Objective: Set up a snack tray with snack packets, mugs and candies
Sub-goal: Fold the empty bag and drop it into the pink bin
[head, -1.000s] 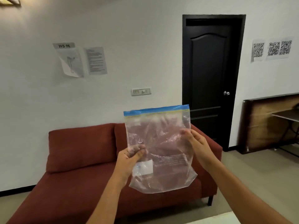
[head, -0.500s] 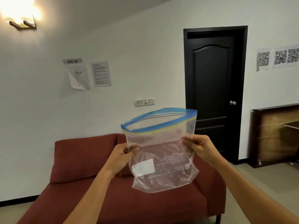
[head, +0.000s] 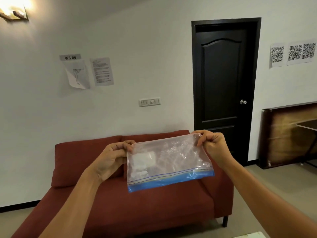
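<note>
Zip bag (head: 169,160) flipped over, blue seal (head: 171,182) now lowest, mid-frame, left grip (head: 111,158) pinching its upper-left corner, right grip (head: 212,145) pinching the upper-right, red sofa (head: 154,212) behind.

One zip bag (head: 169,162), two hands (head: 109,158) (head: 213,146), one sofa (head: 154,212), one door (head: 223,74).

Warm glare from wall lamp (head: 12,13) top left; soft wide-angle blur.

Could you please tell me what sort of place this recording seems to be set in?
Probably a living-room-style recording workstation: a red sofa, a dark door, and a WS 06 label with QR-code sheets on the wall.
</note>
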A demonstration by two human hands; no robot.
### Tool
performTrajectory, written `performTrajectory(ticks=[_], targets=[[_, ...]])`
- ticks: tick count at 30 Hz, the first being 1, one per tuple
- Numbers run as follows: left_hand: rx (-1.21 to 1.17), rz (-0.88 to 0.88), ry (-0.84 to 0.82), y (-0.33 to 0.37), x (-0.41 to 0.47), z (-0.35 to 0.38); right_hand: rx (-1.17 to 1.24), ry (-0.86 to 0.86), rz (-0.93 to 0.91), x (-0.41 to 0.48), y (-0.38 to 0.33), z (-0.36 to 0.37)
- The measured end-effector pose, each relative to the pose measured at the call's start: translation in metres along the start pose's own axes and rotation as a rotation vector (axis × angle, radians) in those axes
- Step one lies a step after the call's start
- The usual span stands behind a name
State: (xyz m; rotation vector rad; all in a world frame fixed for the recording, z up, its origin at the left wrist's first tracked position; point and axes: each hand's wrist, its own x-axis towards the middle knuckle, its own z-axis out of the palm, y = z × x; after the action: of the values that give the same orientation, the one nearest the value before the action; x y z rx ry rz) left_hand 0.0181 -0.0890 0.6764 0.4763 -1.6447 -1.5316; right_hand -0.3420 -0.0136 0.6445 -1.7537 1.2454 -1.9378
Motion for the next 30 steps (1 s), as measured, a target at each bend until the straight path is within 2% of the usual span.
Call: performTrajectory(ticks=[2,3,6,7,9,12,14,16,17,18,20,22,23,26,28,30], targets=[[-0.055,-0.085,-0.031,0.007,-0.002,0.0,-0.044,0.032,-0.029,0.0,-0.005,0.001],[-0.006,-0.125,-0.011,0.008,-0.001,-0.001,-0.054,0.037,-0.043,0.0,-0.007,0.001],[0.481,-0.22,0.077,0.013,0.001,0.009,-0.079,0.007,-0.061,0.002,-0.015,0.006],[0.59,-0.219,0.063,0.013,0.002,0.014,-0.089,-0.009,-0.07,0.004,-0.017,0.007],[0.648,-0.186,0.013,0.013,0.001,0.023,-0.111,-0.055,-0.07,0.012,-0.018,0.005],[0.645,-0.037,0.103,0.005,0.0,0.03,-0.278,-0.113,0.039,0.021,-0.023,0.002],[0.679,0.083,0.253,-0.004,0.003,0.036,-0.448,0.053,0.08,0.014,-0.031,0.009],[0.816,0.217,0.46,-0.013,0.006,0.047,-0.543,0.29,0.069,-0.001,-0.043,0.025],[0.919,0.313,0.562,-0.015,0.006,0.056,-0.56,0.35,0.092,-0.008,-0.049,0.036],[1.036,0.422,0.646,-0.017,0.006,0.067,-0.517,0.332,0.171,-0.014,-0.056,0.047],[1.266,0.612,0.697,-0.025,0.004,0.091,-0.184,0.17,0.467,-0.016,-0.068,0.066],[1.388,0.707,0.62,-0.037,0.0,0.114,0.158,0.04,0.732,-0.011,-0.077,0.081],[1.411,0.717,0.56,-0.043,-0.002,0.124,0.254,0.011,0.773,-0.007,-0.079,0.086],[1.453,0.673,0.406,-0.055,-0.011,0.145,0.289,0.05,0.701,-0.002,-0.077,0.093],[1.353,0.624,0.451,-0.054,-0.02,0.145,0.28,0.013,0.603,-0.002,-0.074,0.087],[1.183,0.615,0.584,-0.048,-0.024,0.128,0.291,-0.089,0.531,-0.004,-0.07,0.075]])
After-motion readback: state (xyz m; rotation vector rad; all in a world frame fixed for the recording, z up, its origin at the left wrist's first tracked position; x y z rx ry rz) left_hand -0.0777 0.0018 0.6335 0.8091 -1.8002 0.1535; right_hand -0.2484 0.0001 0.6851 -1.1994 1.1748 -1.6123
